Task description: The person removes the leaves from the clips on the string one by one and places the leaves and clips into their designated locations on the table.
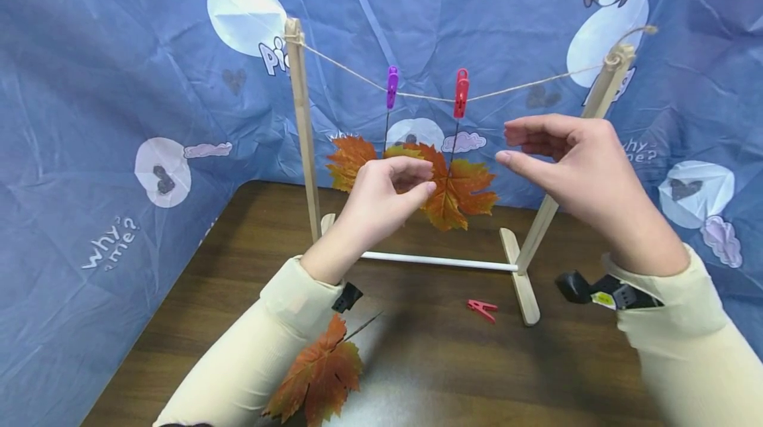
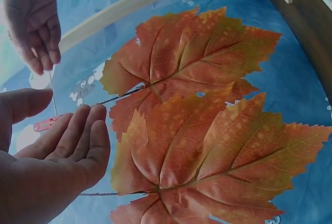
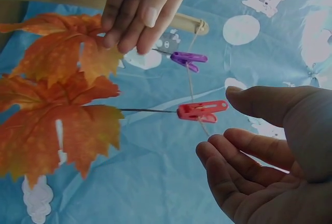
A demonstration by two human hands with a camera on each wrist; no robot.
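Two orange-green artificial maple leaves [image 1: 456, 192] hang by their stems from a string [image 1: 524, 87]. A purple clothespin [image 1: 391, 87] clips one stem to it, and a red clothespin [image 1: 461, 93] clips the other. My left hand [image 1: 390, 195] is in front of the leaves, fingers bent loosely, with nothing in its grasp. To the right of the red clothespin, my right hand [image 1: 566, 155] hovers with thumb and fingers apart, also holding nothing. In the right wrist view the red clothespin [image 3: 202, 111] appears close to the right fingertips, apart from them.
Wooden posts [image 1: 304, 129] carry the string, joined below by a white rod [image 1: 441, 260]. On the brown table [image 1: 417, 361] lie another maple leaf [image 1: 322, 374], partly behind the left sleeve, and a loose red clothespin [image 1: 482, 310]. Blue printed cloth [image 1: 149, 83] hangs behind.
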